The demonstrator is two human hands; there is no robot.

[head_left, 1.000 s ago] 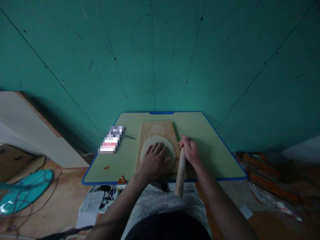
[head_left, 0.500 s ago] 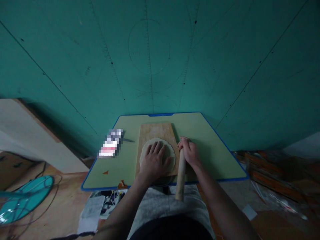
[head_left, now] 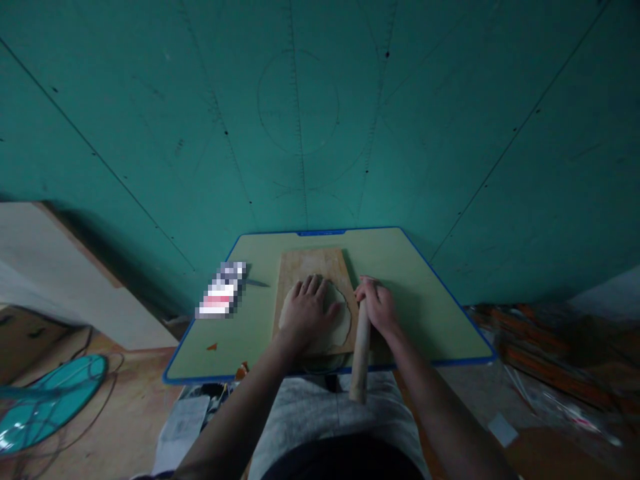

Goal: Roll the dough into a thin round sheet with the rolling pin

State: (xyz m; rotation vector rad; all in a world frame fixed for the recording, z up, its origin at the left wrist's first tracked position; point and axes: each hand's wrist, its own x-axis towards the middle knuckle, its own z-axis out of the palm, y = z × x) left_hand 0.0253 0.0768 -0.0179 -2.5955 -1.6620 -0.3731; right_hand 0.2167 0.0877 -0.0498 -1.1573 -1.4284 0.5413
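A flat, roughly round sheet of dough point(head_left: 336, 328) lies on a wooden board point(head_left: 314, 261). My left hand point(head_left: 309, 310) rests flat on the dough's left and upper part, fingers stretched forward and thumb out to the right, so part of the sheet is hidden. At the board's right edge my right hand point(head_left: 378, 303) is wrapped round the far end of a wooden rolling pin point(head_left: 361, 360). The pin points back toward my body, and its near end sticks out past the table's front edge.
The board sits on a pale green table point(head_left: 425, 300) with a blue rim. To the left lie a pixelated packet point(head_left: 220, 290), a knife-like blade point(head_left: 257, 283) and small orange scraps point(head_left: 242, 371). A green wall point(head_left: 320, 187) rises behind; a turquoise round base point(head_left: 55, 400) stands on the floor.
My left hand has slid slightly forward on the dough, its fingers now reaching the sheet's far edge. My right hand keeps its hold on the rolling pin. The view has tilted a little.
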